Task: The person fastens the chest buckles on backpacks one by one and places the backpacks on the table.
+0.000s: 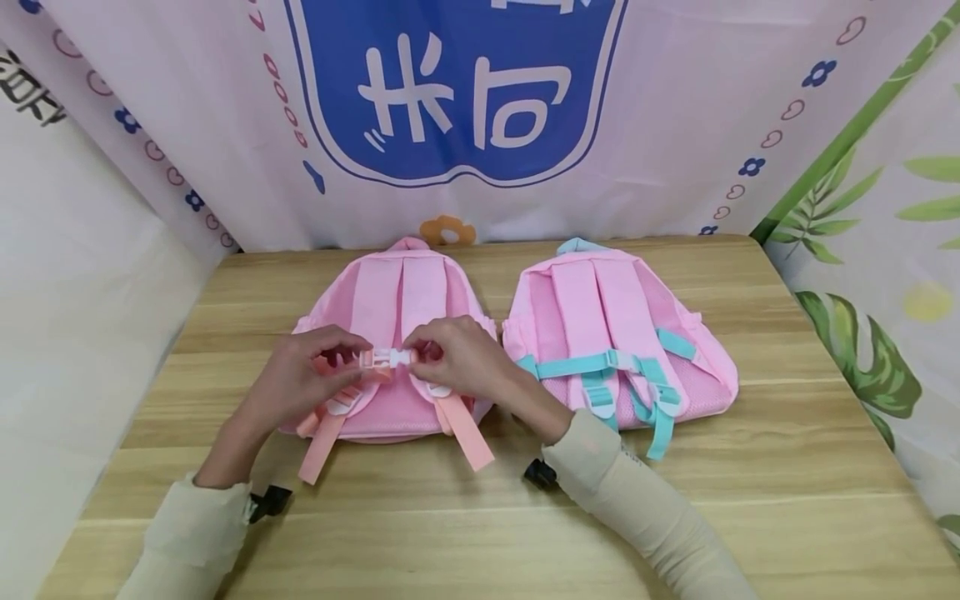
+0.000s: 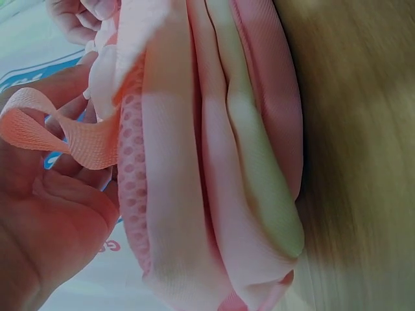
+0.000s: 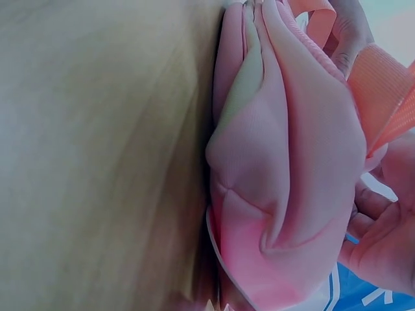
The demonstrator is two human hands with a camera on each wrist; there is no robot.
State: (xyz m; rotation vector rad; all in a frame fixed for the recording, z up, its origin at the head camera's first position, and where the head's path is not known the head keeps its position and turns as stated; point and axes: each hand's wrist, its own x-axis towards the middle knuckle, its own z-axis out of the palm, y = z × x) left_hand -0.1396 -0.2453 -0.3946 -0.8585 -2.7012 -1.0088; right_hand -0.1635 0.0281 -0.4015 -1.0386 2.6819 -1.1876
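Note:
A pink backpack (image 1: 390, 421) with orange webbing lies straps-up on the table. Over its shoulder straps, my left hand (image 1: 300, 375) pinches the left end of a white side-release buckle (image 1: 386, 358). My right hand (image 1: 463, 354) pinches the buckle's other end. Both halves meet in line between the hands; whether they are latched I cannot tell. In the left wrist view, a loop of orange webbing (image 2: 91, 139) hangs by the left hand (image 2: 52, 220). The right wrist view shows the right hand (image 3: 389, 240) at the backpack's side, its fingertips partly hidden.
To the right lies a second pink backpack (image 1: 547, 308) with teal webbing (image 1: 573, 365), a strap running across its shoulder straps. Both bags rest on a wooden table (image 1: 420, 533). A printed curtain (image 1: 675, 125) hangs behind the table's far edge.

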